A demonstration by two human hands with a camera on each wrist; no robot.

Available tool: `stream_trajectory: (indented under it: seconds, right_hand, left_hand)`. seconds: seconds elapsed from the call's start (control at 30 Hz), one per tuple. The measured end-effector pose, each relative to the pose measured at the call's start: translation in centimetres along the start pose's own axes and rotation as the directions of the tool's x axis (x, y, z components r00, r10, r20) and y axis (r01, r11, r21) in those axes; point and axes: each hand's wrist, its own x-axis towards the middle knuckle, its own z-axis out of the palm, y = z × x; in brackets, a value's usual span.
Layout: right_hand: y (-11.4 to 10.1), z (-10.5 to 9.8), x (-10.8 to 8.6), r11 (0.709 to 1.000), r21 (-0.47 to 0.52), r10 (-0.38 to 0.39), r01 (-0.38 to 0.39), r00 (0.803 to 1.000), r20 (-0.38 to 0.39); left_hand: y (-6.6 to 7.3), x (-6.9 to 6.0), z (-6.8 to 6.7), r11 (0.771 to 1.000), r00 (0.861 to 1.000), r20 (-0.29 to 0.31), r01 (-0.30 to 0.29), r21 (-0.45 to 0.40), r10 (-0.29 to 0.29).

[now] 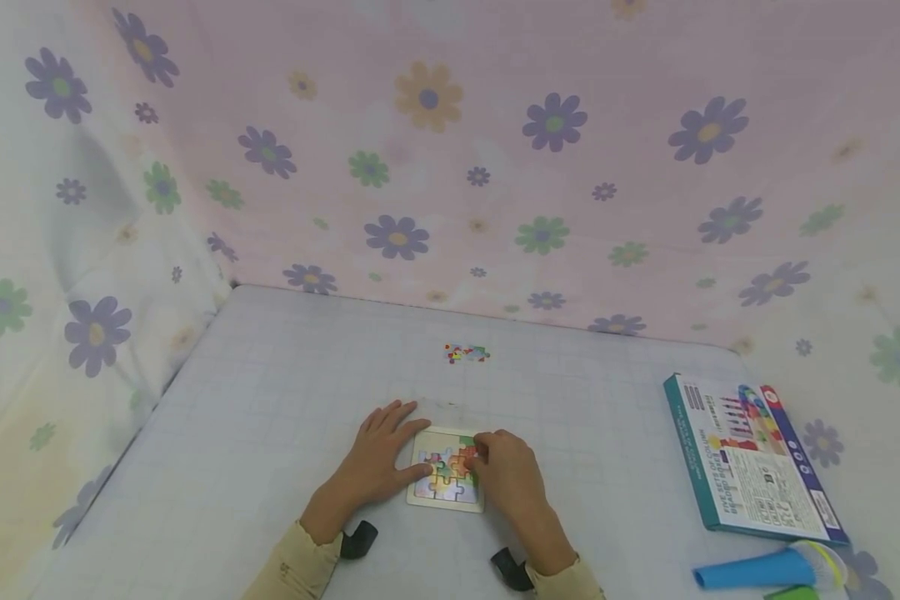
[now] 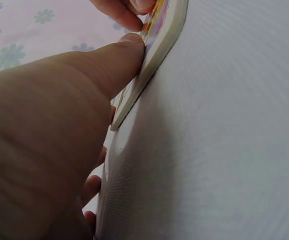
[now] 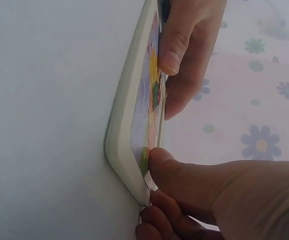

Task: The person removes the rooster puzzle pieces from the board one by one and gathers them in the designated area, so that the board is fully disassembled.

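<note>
A small jigsaw puzzle (image 1: 444, 477) in a pale wooden frame lies flat on the table, several colourful pieces fitted together inside. My left hand (image 1: 378, 450) rests at its left side with fingers spread, the thumb on the puzzle's surface; the left wrist view shows this thumb (image 2: 119, 60) over the frame's edge. At the upper right of the puzzle, my right hand (image 1: 512, 475) has curled fingers, with thumb and forefinger at a red-orange puzzle piece (image 1: 462, 460). In the right wrist view its thumb (image 3: 169, 167) touches the puzzle; the other fingers are bent beside the frame.
Joined or touching loose puzzle pieces (image 1: 477, 354) lie beyond the frame. A teal-edged flat box (image 1: 757, 475) lies to the right, with a blue toy microphone (image 1: 757, 571) and part of a green object (image 1: 791, 593) in front. Flowered cloth (image 1: 480, 208) surrounds the table.
</note>
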Motion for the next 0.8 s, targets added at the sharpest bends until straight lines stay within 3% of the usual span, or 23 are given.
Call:
stream_trajectory:
  seconds: [0.43, 0.8]
  right_hand:
    - [1.6, -0.4, 1.3, 0.983, 0.181, -0.052, 0.039, 0.996, 0.069]
    - [2.5, -0.4, 1.4, 0.977, 0.188, -0.115, 0.097, 0.990, 0.084]
  left_hand:
    - [0.2, -0.1, -0.3, 1.000, 1.000, 0.008, 0.004, -0.006, -0.004]
    - [0.1, 0.0, -0.1, 1.000, 1.000, 0.012, 0.007, 0.003, -0.007]
